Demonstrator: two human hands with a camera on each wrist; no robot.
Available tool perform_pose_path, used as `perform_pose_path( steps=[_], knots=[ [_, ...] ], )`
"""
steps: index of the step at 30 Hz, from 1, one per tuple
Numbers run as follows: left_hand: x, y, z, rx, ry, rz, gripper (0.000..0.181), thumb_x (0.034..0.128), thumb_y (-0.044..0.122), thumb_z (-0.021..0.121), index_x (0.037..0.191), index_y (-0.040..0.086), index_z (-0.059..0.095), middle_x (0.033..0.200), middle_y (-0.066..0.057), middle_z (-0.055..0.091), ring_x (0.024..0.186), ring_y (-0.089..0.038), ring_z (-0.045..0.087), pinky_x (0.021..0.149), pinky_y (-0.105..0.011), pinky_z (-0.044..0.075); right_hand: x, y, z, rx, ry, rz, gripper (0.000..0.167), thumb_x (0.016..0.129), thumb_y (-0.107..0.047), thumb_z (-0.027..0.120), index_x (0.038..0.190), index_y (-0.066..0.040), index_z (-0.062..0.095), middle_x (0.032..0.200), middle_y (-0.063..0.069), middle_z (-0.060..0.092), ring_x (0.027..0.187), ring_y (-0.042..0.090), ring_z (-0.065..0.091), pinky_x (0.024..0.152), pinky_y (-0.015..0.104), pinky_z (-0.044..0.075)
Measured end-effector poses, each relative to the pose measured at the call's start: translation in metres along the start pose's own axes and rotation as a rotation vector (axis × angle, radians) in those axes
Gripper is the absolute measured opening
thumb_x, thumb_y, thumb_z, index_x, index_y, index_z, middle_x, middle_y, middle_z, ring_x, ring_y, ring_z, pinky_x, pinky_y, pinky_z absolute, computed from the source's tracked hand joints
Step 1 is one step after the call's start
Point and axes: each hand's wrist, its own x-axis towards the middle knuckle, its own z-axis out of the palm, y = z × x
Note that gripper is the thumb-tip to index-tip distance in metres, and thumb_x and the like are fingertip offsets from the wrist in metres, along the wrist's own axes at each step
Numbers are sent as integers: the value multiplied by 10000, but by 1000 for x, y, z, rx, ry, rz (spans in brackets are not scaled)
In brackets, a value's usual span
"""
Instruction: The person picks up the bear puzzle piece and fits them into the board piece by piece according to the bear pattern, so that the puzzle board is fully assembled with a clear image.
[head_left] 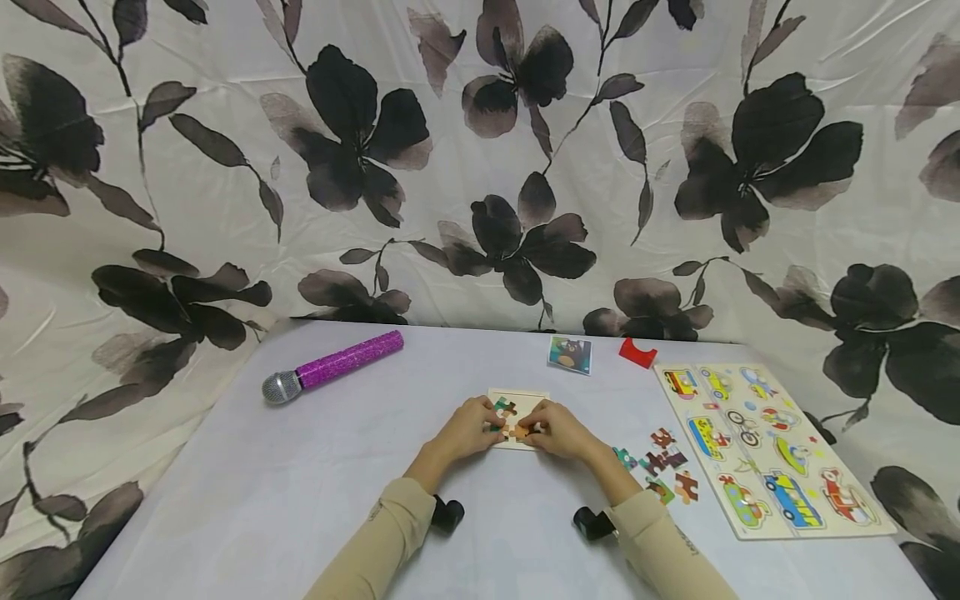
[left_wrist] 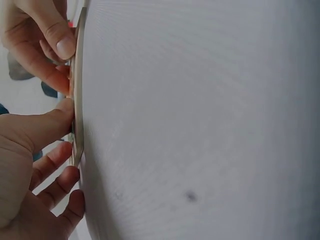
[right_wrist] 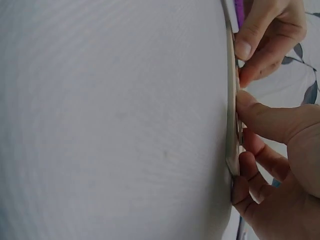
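A small wooden puzzle tray [head_left: 519,447] lies on the table with several joined jigsaw pieces [head_left: 507,407] in it. My left hand [head_left: 467,429] is at its left side; the thumb and fingertips touch the pieces and tray edge, bent only loosely. From the right, my right hand [head_left: 561,428] pinches an orange-brown puzzle piece [head_left: 516,432] down against the tray, thumb and forefinger at its sides. In the right wrist view the thin tray edge [right_wrist: 231,115] appears side-on, and the fingers hide most of the piece. The left wrist view shows both hands over the tray edge [left_wrist: 78,100].
Loose puzzle pieces [head_left: 663,460] lie right of my right forearm. A wooden vehicle board [head_left: 738,492] sits farther right. Towards the back are a picture card [head_left: 570,355], a red piece [head_left: 637,353] and a purple glitter microphone [head_left: 348,360]. A floral cloth [head_left: 450,275] hangs behind.
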Motion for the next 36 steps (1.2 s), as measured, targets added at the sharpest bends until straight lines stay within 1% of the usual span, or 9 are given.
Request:
perform_pose_path(
  steps=[5, 7, 9, 12, 17, 21, 27, 30, 36],
  knots=[
    [-2, 2, -1, 122, -37, 19, 251, 853, 198, 699, 1061, 59, 721, 1021, -61, 587, 899, -207, 514, 708, -331, 455, 0, 2, 3, 23, 17, 32, 234, 834, -77, 701, 1049, 13, 698, 941, 73, 613, 795, 152, 509, 674, 228, 423],
    [-1, 1, 0, 137, -43, 30, 247, 858, 204, 693, 1060, 64, 721, 1006, -52, 584, 889, -199, 506, 706, -321, 452, 0, 3, 3, 25, 26, 28, 234, 831, -82, 705, 1046, 11, 697, 943, 73, 620, 790, 152, 508, 672, 231, 425],
    [-2, -1, 0, 105, -32, 34, 222, 850, 188, 702, 1025, 55, 732, 994, -52, 590, 890, -194, 504, 721, -314, 453, 0, 3, 4, 28, 30, 23, 234, 831, -86, 706, 1044, 11, 697, 949, 78, 624, 786, 157, 507, 666, 230, 423],
    [-2, -4, 0, 9, -7, 27, 194, 824, 144, 726, 979, 29, 739, 974, -59, 603, 880, -189, 496, 729, -303, 447, 2, 2, 4, 31, 30, 12, 245, 836, -87, 699, 1062, 9, 695, 953, 88, 627, 785, 175, 510, 662, 227, 418],
    [-4, -4, -1, -45, 10, 19, 178, 814, 130, 733, 956, 25, 745, 970, -60, 605, 885, -194, 494, 746, -318, 447, 4, -4, 6, 11, 13, -6, 248, 840, -59, 686, 1085, -25, 708, 925, 84, 597, 769, 168, 474, 636, 224, 381],
    [-4, -3, -1, -42, 18, 29, 142, 815, 123, 732, 917, 28, 754, 962, -58, 604, 892, -204, 502, 758, -345, 456, 4, -7, 8, -13, 17, -1, 211, 838, -72, 692, 1045, -64, 733, 930, 66, 574, 769, 154, 458, 622, 222, 340],
    [-5, -3, 0, 28, 35, 69, 107, 801, 139, 746, 850, 47, 766, 932, -52, 618, 878, -205, 526, 775, -344, 472, 3, -9, 10, 39, 65, 32, 100, 812, -58, 717, 901, -33, 755, 906, 68, 599, 807, 203, 531, 650, 244, 386],
    [-5, -4, 1, 65, 38, 87, 104, 795, 154, 754, 829, 56, 768, 932, -55, 631, 882, -211, 541, 787, -345, 480, 3, -8, 10, 43, 68, 40, 61, 813, -55, 717, 858, -40, 754, 904, 59, 601, 827, 212, 546, 670, 259, 406],
    [-5, -5, 2, 96, 20, 78, 129, 795, 196, 758, 851, 81, 771, 975, -55, 630, 929, -214, 544, 832, -363, 476, 1, -10, 10, -33, 73, 26, 42, 818, -71, 715, 841, -68, 750, 913, 48, 582, 841, 211, 545, 686, 292, 411]
  ],
)
